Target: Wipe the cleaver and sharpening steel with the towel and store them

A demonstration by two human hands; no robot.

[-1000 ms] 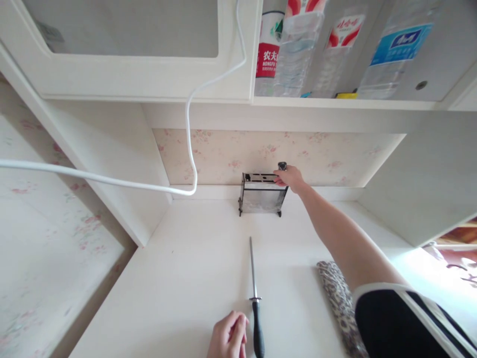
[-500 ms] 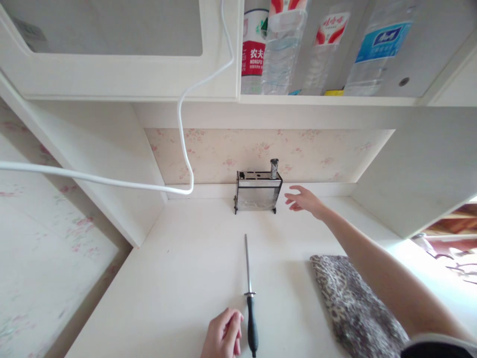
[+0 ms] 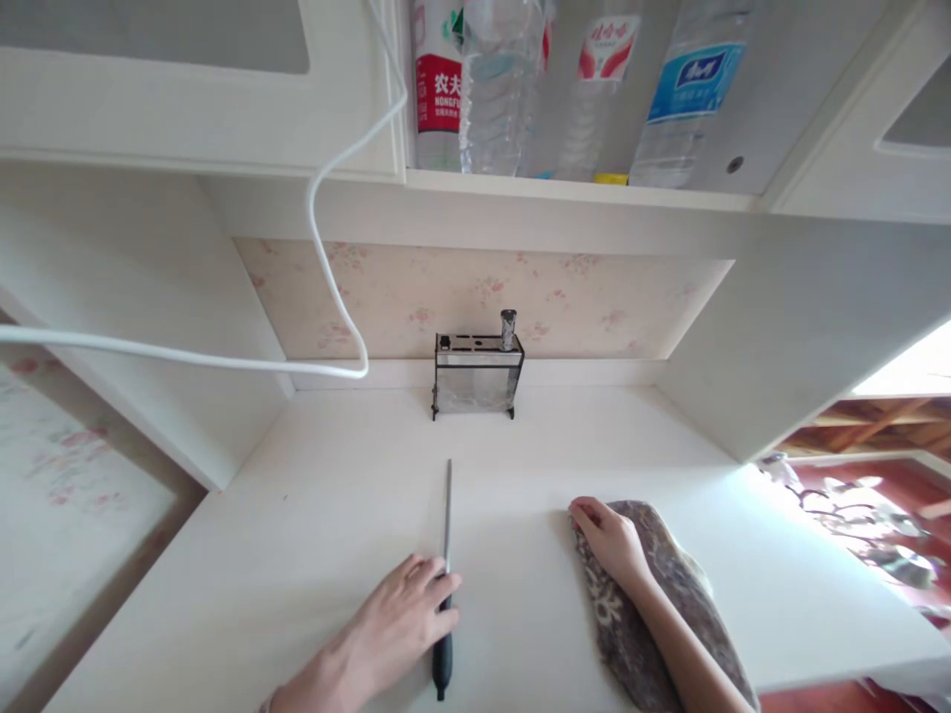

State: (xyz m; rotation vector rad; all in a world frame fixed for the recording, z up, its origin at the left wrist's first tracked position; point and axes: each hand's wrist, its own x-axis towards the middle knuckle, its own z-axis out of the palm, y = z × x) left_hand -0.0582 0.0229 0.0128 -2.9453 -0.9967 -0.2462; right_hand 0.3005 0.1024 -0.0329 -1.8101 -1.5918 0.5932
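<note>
A sharpening steel with a black handle lies on the white countertop, its rod pointing away from me. Over that handle rests my left hand, fingers spread across it but not closed round it. My right hand pinches the far left corner of a brown-grey patterned plush cloth, which lies on the counter partly under my forearm. Against the back wall stands a knife block with a black frame and clear sides. One marbled-grey handle sticks up from its right end.
Above the counter, an open shelf holds several plastic bottles. A white cable hangs down in front of the cabinet and runs off to the left. Side panels bound the counter.
My right hand has come back from beside the knife block to the cloth and grips its corner. My left hand has uncurled and moved onto the sharpening steel's handle. The view has shifted right.
</note>
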